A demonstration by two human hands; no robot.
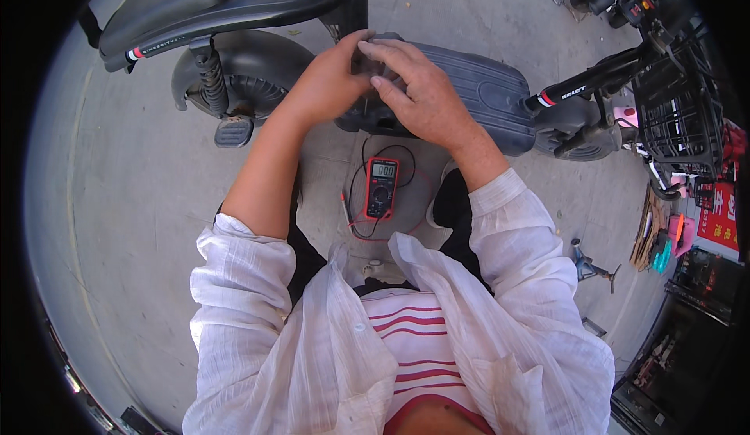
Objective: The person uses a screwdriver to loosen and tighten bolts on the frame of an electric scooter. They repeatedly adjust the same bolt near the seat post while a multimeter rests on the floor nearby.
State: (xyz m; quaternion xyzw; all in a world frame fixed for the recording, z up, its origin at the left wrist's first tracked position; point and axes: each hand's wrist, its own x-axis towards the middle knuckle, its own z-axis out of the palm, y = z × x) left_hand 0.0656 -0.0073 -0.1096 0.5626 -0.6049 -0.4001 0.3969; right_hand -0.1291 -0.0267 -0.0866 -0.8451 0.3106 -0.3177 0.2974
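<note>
Both my hands meet over the rear end of the footboard (484, 91) of a black electric scooter, below its seat. My left hand (332, 80) is cupped with its fingers curled inward. Facing it, my right hand (418, 87) has bent fingers and its thumb turned toward the left palm. Something dark shows between the hands, but its kind cannot be made out. On the ground between my feet lies a red multimeter (381, 187) with its display lit. Its black and red leads loop around it, and a test probe (346, 207) rests on its left.
The scooter's seat (172, 5) and rear wheel (242, 68) are at the left. Its front wheel (578, 130) and black wire basket (680, 107) stand at the right. A metal stand-like tool (591, 267) sits on the ground, near cardboard pieces (647, 228) and dark shelving.
</note>
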